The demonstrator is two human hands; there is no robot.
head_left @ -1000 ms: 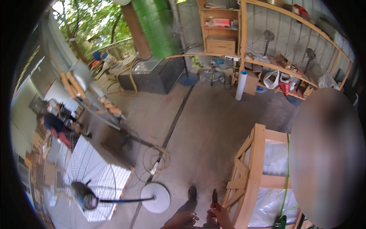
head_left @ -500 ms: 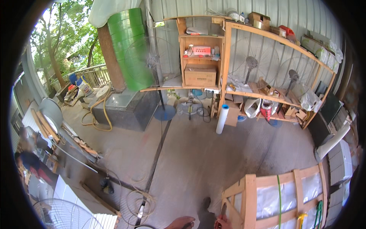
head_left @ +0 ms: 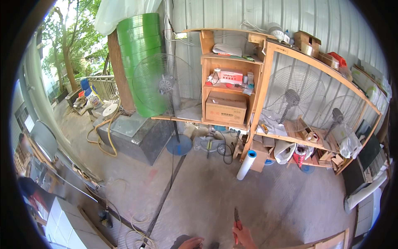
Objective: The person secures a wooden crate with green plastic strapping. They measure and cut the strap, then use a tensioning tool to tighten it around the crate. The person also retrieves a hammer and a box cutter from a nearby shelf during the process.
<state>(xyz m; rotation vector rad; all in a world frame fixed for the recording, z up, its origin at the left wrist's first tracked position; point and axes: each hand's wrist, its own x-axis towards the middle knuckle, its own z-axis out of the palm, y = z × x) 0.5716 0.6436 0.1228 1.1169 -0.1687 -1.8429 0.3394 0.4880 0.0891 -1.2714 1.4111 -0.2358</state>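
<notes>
My right hand (head_left: 246,238), low in the middle of the head view, is closed round red-handled pliers (head_left: 237,226). Their dark, narrow tip points up and away from me over the concrete floor. Left of it, my left hand (head_left: 191,243) shows at the lower edge with its fingers curled in. The picture's edge cuts it off, and whatever it may hold cannot be made out. Close to the right hand, at the lower right, is the top of a wooden crate (head_left: 327,244); most of it lies out of view.
Ahead stand a wooden shelf (head_left: 203,91) with boxes, several pedestal fans (head_left: 166,84) and a white roll (head_left: 246,165). A dark block (head_left: 145,143) and yellow hose (head_left: 108,145) are at left. Cable and a power tool (head_left: 105,219) lie near white panels (head_left: 62,224). A person (head_left: 35,193) is far left.
The scene has shifted downward in view, so the crate has mostly dropped out at the lower edge. My right hand has come up, bringing the pliers into plain sight; my left has shifted slightly left.
</notes>
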